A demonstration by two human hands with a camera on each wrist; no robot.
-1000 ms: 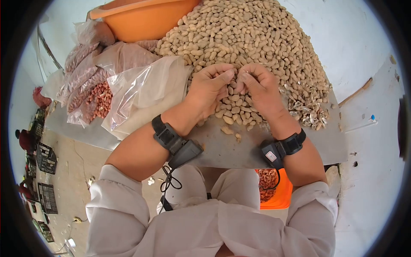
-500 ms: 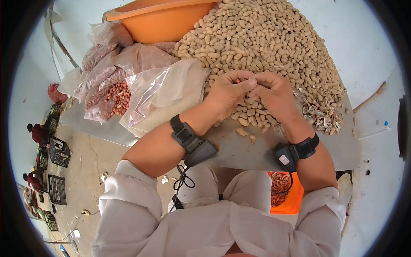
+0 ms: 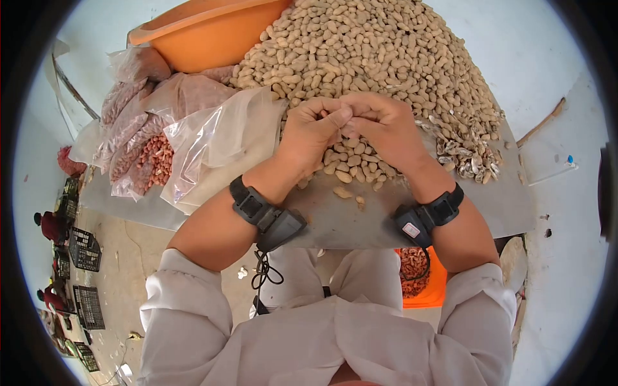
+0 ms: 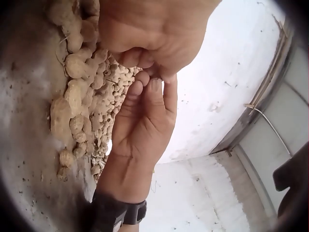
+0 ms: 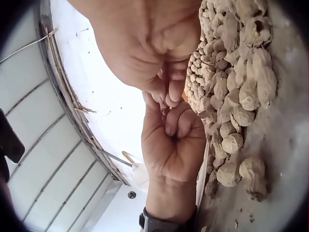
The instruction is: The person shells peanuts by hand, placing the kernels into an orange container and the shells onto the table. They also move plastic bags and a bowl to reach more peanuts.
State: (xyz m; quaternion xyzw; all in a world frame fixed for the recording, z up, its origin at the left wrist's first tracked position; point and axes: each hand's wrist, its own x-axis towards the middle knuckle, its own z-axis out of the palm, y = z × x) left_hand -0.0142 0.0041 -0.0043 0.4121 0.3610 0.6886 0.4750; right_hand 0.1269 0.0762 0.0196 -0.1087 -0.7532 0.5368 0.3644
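My left hand (image 3: 310,136) and right hand (image 3: 391,132) meet fingertip to fingertip over the near edge of a heap of unshelled peanuts (image 3: 380,58). Thumbs and index fingers pinch together at a peanut, mostly hidden by the fingers. A reddish peanut kernel (image 3: 323,114) shows between the curled fingers of the left hand. In the left wrist view, the right hand (image 4: 142,128) has its thumb and fingertips against the left. Seen from the right wrist, the left hand (image 5: 175,145) is curled, its fingertips touching the right hand's.
Empty shells (image 3: 473,157) lie right of the heap. Clear plastic bags (image 3: 222,132) and bags of red kernels (image 3: 154,157) are at left, below an orange basin (image 3: 212,38). An orange container (image 3: 434,283) of reddish bits stands under the metal table (image 3: 335,225). Black crates (image 3: 85,249) stand on the floor.
One second ago the fingertips were slightly apart; they came together by half a second ago and remain touching. The head view swung right, then back.
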